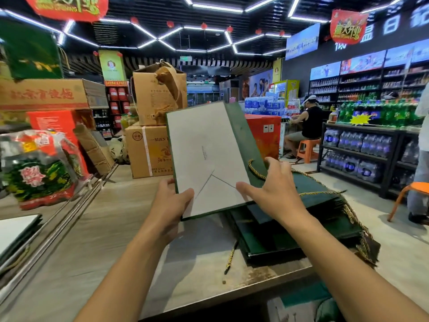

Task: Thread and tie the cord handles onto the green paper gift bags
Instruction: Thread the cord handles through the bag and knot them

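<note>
Head view had our left hand (173, 201) pinching the lower left corner of one flattened green paper gift bag (209, 147), thumb on the front and fingers behind it. Our right hand (271, 189) gripped the lower right edge, thumb on the white face, fingers curled over the green side fold. We held the bag raised above the counter (104, 240), its long axis nearly upright, far end pointing up and away, white panel toward us. A faint line of print ran down that panel, too small to read. One gold-and-dark twisted cord (255, 170) looped at the fold beside our right hand. Under the bag lay a stack of green bags (278, 240), number unclear, and one loose cord (231, 256). Beyond stood two stacked cartons (148, 101); the lower one read "SHEN". Two red hanging signs (347, 26) carried Chinese characters.
</note>
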Available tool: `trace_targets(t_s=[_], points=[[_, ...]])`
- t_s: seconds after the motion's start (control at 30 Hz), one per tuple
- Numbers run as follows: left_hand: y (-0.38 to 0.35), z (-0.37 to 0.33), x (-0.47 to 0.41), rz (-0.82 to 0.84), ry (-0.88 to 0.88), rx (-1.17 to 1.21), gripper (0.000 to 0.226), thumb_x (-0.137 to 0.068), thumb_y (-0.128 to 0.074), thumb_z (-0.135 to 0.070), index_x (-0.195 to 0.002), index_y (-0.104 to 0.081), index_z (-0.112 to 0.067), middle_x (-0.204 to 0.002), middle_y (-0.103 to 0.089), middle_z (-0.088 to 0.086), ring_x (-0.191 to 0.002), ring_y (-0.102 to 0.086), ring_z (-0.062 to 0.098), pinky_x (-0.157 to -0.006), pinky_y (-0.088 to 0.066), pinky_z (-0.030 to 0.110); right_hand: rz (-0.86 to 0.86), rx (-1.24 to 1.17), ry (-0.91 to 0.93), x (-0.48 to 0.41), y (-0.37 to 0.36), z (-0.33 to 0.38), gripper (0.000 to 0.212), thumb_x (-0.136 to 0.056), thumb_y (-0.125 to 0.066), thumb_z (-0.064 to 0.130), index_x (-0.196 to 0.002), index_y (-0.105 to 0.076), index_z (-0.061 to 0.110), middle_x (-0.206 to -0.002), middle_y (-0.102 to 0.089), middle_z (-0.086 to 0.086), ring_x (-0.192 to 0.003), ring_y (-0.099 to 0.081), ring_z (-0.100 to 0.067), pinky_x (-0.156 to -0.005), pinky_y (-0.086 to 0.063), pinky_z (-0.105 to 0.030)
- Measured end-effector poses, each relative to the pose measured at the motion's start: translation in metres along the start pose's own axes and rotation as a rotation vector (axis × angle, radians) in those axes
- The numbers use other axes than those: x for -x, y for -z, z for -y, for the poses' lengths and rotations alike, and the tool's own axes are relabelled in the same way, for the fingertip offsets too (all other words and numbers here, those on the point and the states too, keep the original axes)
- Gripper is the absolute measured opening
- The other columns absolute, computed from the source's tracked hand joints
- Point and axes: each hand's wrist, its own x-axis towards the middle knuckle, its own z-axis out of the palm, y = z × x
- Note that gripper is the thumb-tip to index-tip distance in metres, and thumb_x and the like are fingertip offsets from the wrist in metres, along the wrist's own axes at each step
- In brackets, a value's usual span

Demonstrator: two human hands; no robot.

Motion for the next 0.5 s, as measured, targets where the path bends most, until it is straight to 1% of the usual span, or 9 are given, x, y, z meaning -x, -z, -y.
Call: trace_targets(t_s=[0.03,0.07,0.13,0.2,0.27,0.3,0.33,0.4,0.5], points=[[0.011,-0.003,0.0,-0.027,-0.007,-0.002,0.048,-0.093,-0.064,0.002,-0.131,-0.042,-0.018,-0.117,-0.068,0.008,-0.098,-0.071,0.023,-0.079,-0.059,0.036,0.014,-0.025,0.001,0.0,-0.006,0.009,0.102,-0.076,-0.082,0.057,-0.154,-0.031,0.014,-0.135,-0.034,-0.003,-0.131,-0.039,-0.024,-0.111,-0.04,-0.039],[0.024,-0.005,0.001,-0.058,-0.018,-0.009,0.047,-0.093,-0.063,0.003,-0.13,-0.042,-0.018,-0.118,-0.067,0.008,-0.101,-0.069,0.023,-0.08,-0.057,0.035,0.031,-0.053,-0.002,0.001,-0.012,0.017,0.098,-0.076,-0.082,0.057,-0.151,-0.035,0.016,-0.131,-0.036,-0.001,-0.127,-0.043,-0.024,-0.109,-0.042,-0.04],[0.049,-0.008,0.001,-0.106,-0.032,-0.026,0.044,-0.093,-0.061,0.003,-0.127,-0.042,-0.018,-0.115,-0.066,0.008,-0.101,-0.067,0.022,-0.074,-0.054,0.031,0.081,-0.116,-0.003,0.002,-0.026,0.034,0.082,-0.078,-0.082,0.054,-0.142,-0.045,0.019,-0.12,-0.038,0.002,-0.115,-0.05,-0.021,-0.103,-0.047,-0.039],[0.074,-0.008,0.003,-0.152,-0.038,-0.052,0.041,-0.093,-0.062,-0.001,-0.125,-0.043,-0.019,-0.112,-0.066,0.007,-0.097,-0.067,0.02,-0.069,-0.053,0.029,0.145,-0.158,-0.001,0.006,-0.043,0.05,0.067,-0.081,-0.08,0.051,-0.134,-0.05,0.022,-0.115,-0.039,0.002,-0.1,-0.052,-0.014,-0.087,-0.048,-0.03],[0.099,-0.006,0.007,-0.186,-0.044,-0.084,0.042,-0.093,-0.069,-0.012,-0.125,-0.044,-0.02,-0.11,-0.068,0.004,-0.094,-0.069,0.018,-0.065,-0.054,0.027,0.203,-0.189,-0.01,0.013,-0.062,0.062,0.062,-0.083,-0.079,0.051,-0.129,-0.051,0.022,-0.117,-0.041,0.001,-0.093,-0.051,-0.008,-0.072,-0.044,-0.022],[0.11,-0.005,0.01,-0.203,-0.045,-0.11,0.045,-0.091,-0.073,-0.018,-0.126,-0.044,-0.02,-0.11,-0.068,0.002,-0.093,-0.07,0.017,-0.064,-0.055,0.027,0.225,-0.205,-0.013,0.016,-0.073,0.067,0.062,-0.082,-0.079,0.052,-0.128,-0.052,0.021,-0.118,-0.041,0.0,-0.094,-0.053,-0.009,-0.071,-0.046,-0.022],[0.119,-0.003,0.013,-0.222,-0.047,-0.149,0.05,-0.089,-0.077,-0.022,-0.126,-0.043,-0.02,-0.108,-0.068,0.0,-0.092,-0.07,0.017,-0.062,-0.055,0.026,0.244,-0.219,-0.016,0.02,-0.085,0.071,0.062,-0.08,-0.079,0.053,-0.127,-0.053,0.022,-0.119,-0.043,0.0,-0.097,-0.055,-0.012,-0.075,-0.05,-0.026],[0.139,0.002,0.019,-0.276,-0.061,-0.241,0.056,-0.085,-0.081,-0.022,-0.124,-0.04,-0.019,-0.102,-0.063,-0.004,-0.089,-0.066,0.013,-0.061,-0.051,0.024,0.291,-0.232,-0.026,0.028,-0.108,0.078,0.063,-0.075,-0.08,0.058,-0.121,-0.053,0.025,-0.12,-0.048,0.0,-0.1,-0.06,-0.016,-0.083,-0.058,-0.037],[0.167,0.015,0.024,-0.345,-0.011,-0.378,0.061,-0.082,-0.084,-0.025,-0.124,-0.041,-0.015,-0.101,-0.061,-0.007,-0.087,-0.062,0.007,-0.063,-0.048,0.022,0.4,-0.256,-0.044,0.043,-0.142,0.082,0.068,-0.066,-0.077,0.067,-0.117,-0.052,0.03,-0.118,-0.059,0.001,-0.097,-0.066,-0.017,-0.081,-0.062,-0.042]])
